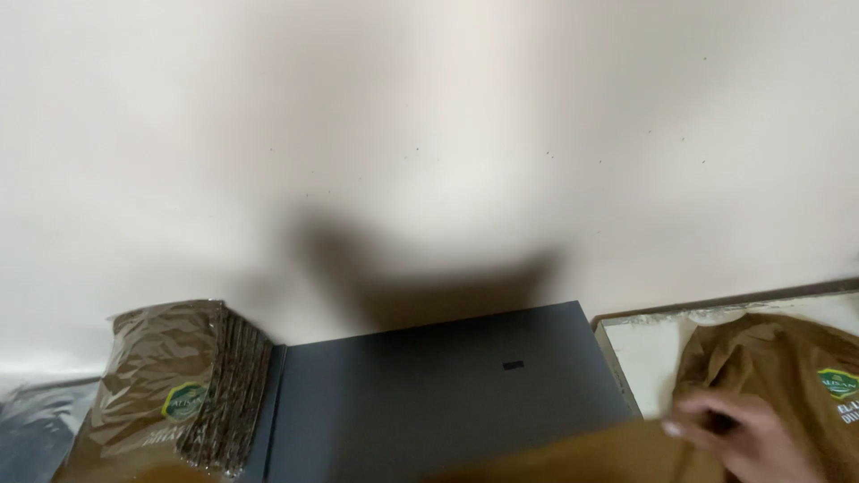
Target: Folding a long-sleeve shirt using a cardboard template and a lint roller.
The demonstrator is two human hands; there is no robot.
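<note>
A stack of bagged shirts (192,394) stands at left, apparently already packed, beside a dark board (429,394). The right hand (743,438) pinches the brown shirt (778,367), which lies on the white table (644,358) at right, unbagged and apparently still to do. The left hand is out of view, and the frame's bottom edge cuts off the shirt's lower part.

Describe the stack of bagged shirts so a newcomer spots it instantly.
Start at the dark grey board lying flat at the bottom centre, below the pale wall. Just left of its edge leans the stack of bagged shirts. Unlike the loose brown shirt under the right hand, these are brown shirts in shiny clear wrap, layered edges showing.
</note>
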